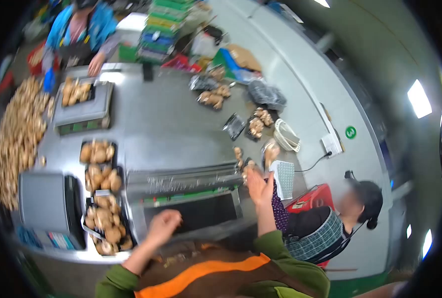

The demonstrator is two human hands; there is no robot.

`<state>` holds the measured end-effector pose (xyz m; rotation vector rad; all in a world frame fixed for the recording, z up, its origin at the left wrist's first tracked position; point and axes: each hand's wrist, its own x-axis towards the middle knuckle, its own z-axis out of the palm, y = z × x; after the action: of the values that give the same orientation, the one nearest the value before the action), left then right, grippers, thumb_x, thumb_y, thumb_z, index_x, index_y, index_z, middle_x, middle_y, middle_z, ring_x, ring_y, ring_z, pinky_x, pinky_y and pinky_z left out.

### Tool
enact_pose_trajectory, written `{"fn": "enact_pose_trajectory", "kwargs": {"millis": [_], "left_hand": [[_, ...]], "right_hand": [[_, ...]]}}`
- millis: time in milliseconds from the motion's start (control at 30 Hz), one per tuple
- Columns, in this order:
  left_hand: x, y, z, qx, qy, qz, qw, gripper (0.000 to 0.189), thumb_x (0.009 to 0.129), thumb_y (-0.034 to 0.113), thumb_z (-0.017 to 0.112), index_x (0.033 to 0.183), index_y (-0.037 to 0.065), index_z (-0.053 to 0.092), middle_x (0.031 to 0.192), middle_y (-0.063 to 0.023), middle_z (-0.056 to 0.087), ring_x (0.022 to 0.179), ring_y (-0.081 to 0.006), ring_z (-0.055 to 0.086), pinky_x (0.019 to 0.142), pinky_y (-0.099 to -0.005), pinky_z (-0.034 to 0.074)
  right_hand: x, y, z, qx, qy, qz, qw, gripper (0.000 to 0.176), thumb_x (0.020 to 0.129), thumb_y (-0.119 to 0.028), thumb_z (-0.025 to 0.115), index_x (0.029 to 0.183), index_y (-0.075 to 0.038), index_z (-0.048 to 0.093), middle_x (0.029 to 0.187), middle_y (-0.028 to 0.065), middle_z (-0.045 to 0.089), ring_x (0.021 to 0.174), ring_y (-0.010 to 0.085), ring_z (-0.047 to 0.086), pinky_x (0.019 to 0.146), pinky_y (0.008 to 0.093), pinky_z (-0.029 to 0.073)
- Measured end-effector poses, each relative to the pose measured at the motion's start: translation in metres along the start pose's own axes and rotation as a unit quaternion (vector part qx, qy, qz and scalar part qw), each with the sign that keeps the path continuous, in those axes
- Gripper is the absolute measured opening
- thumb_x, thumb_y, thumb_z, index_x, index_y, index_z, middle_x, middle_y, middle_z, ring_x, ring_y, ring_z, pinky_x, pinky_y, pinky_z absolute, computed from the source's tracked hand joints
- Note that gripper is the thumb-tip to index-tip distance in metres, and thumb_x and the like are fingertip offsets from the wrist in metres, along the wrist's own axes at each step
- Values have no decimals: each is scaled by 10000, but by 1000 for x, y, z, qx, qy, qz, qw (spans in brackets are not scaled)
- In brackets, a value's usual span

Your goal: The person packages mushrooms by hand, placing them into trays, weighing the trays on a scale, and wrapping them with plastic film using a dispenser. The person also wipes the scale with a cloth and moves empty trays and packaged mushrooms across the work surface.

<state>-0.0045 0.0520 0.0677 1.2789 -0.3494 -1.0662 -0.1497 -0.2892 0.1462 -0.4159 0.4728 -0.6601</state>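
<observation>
My left hand [165,226] is curled closed over the front of a wrapping machine, beside its black plate [206,212]; whatever it may grip is hidden. Stretched forward past the machine's right end, my right hand [259,185] has straight fingers and a thumb held apart. Its fingertips overlap a few brown lumpy pieces of produce [248,165] there. A co-worker's hand [270,151] is just beyond it. Across the machine's back runs a roller with clear film [181,183]. Left of the machine stand several black trays of brown mushrooms [101,179], lined up front to back.
A large mushroom heap [19,139] covers the table's left side. Two scales, a grey one [49,201] and one bearing a tray [81,116], stand nearby. Further right are a white basket [286,135] and plastic-wrapped packs [213,94]. Co-workers are at the far end and right.
</observation>
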Motion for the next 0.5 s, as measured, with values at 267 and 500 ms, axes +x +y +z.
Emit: {"fn": "enact_pose_trajectory", "kwargs": {"millis": [267, 500], "left_hand": [[16, 51, -148, 92, 412, 133, 897, 200, 896, 137, 561, 1010, -17, 621, 905, -80, 645, 860, -149, 592, 794, -279, 461], [90, 78, -295, 230, 535, 159, 797, 390, 880, 267, 598, 1148, -15, 568, 1088, -163, 572, 1009, -251, 552, 901, -355, 422]], "right_hand": [[28, 244, 166, -390, -256, 244, 850, 477, 945, -231, 522, 1321, 25, 377, 1283, 202, 483, 1190, 271, 486, 959, 393, 443], [152, 448, 208, -576, -82, 155, 798, 588, 809, -245, 652, 1253, 86, 454, 1249, 200, 515, 1128, 229, 522, 899, 330, 442]]}}
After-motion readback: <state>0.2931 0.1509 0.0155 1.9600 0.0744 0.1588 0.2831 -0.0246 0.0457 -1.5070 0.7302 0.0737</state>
